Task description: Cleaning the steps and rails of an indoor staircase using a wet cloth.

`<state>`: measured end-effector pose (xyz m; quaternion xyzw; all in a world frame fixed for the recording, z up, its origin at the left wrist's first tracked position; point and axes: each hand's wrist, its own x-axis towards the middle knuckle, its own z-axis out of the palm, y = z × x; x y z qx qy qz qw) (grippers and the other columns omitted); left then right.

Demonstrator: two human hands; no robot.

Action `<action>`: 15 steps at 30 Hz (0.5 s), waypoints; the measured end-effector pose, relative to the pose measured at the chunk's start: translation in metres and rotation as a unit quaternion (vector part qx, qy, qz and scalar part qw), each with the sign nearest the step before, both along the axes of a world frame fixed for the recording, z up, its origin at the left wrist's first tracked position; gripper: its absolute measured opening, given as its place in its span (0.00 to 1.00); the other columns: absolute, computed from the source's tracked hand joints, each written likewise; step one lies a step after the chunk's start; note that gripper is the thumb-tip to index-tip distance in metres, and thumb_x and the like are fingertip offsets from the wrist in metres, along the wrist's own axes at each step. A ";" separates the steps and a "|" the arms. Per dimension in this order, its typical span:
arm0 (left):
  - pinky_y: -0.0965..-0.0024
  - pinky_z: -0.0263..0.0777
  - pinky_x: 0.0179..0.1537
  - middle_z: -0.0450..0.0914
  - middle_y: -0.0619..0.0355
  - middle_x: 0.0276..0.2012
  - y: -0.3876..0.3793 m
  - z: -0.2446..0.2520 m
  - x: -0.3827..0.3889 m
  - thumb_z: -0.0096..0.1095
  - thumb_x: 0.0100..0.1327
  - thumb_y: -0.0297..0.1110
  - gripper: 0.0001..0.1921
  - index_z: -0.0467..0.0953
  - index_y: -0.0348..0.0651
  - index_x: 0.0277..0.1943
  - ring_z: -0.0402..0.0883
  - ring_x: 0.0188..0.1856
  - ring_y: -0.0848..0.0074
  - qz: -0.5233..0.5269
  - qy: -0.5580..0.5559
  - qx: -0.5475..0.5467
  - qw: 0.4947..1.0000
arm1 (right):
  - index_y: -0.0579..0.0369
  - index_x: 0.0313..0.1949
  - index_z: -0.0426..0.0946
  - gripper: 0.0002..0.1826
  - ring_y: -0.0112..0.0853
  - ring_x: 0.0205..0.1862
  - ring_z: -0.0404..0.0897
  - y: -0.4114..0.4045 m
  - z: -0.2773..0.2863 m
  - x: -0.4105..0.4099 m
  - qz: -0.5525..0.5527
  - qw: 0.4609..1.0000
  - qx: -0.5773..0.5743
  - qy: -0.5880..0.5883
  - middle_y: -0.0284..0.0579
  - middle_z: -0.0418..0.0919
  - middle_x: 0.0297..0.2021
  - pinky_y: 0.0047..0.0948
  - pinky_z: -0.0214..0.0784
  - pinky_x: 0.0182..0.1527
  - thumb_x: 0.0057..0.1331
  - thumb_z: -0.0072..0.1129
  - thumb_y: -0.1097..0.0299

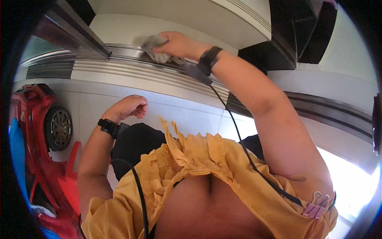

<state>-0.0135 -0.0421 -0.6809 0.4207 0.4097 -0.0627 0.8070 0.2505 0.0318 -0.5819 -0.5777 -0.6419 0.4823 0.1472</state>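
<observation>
My right hand (179, 44) grips a bunched grey cloth (159, 52) against a shiny metal track (128, 52) on the striped step. The cloth and fingertips are blurred. My left hand (135, 107) hangs over the tiled floor with its fingers curled and nothing visible in it; part of the fingers is hidden. Black straps with small devices are around both wrists, and a black cable runs from the right one.
Upright metal door frame (80, 33) stands at the upper left, beside the track. A red ride-on toy with a black wheel (60, 128) is at the left. Dark and pale tiled steps (256, 55) rise at the upper right. My dark-clothed knees are below.
</observation>
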 end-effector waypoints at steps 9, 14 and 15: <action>0.74 0.74 0.31 0.77 0.59 0.24 -0.004 -0.016 -0.018 0.46 0.70 0.39 0.17 0.73 0.42 0.27 0.76 0.24 0.77 0.031 -0.004 0.019 0.999 | 0.53 0.52 0.77 0.21 0.45 0.48 0.79 -0.027 -0.036 0.067 0.074 0.929 0.339 -0.131 0.52 0.81 0.46 0.40 0.71 0.52 0.57 0.64 0.67; 0.73 0.73 0.30 0.77 0.59 0.23 -0.011 -0.023 -0.027 0.47 0.70 0.40 0.17 0.73 0.42 0.27 0.75 0.24 0.77 0.070 -0.030 -0.010 0.997 | 0.52 0.51 0.78 0.19 0.45 0.47 0.80 -0.001 -0.021 -0.012 0.115 0.924 0.349 -0.107 0.51 0.83 0.41 0.39 0.72 0.51 0.58 0.63 0.68; 0.73 0.73 0.30 0.77 0.59 0.23 -0.011 -0.024 -0.025 0.47 0.70 0.40 0.17 0.73 0.42 0.27 0.75 0.24 0.77 0.074 -0.030 -0.013 0.997 | 0.53 0.51 0.78 0.19 0.42 0.45 0.81 0.006 -0.006 -0.020 0.065 0.981 0.181 -0.029 0.52 0.83 0.42 0.37 0.72 0.49 0.60 0.64 0.65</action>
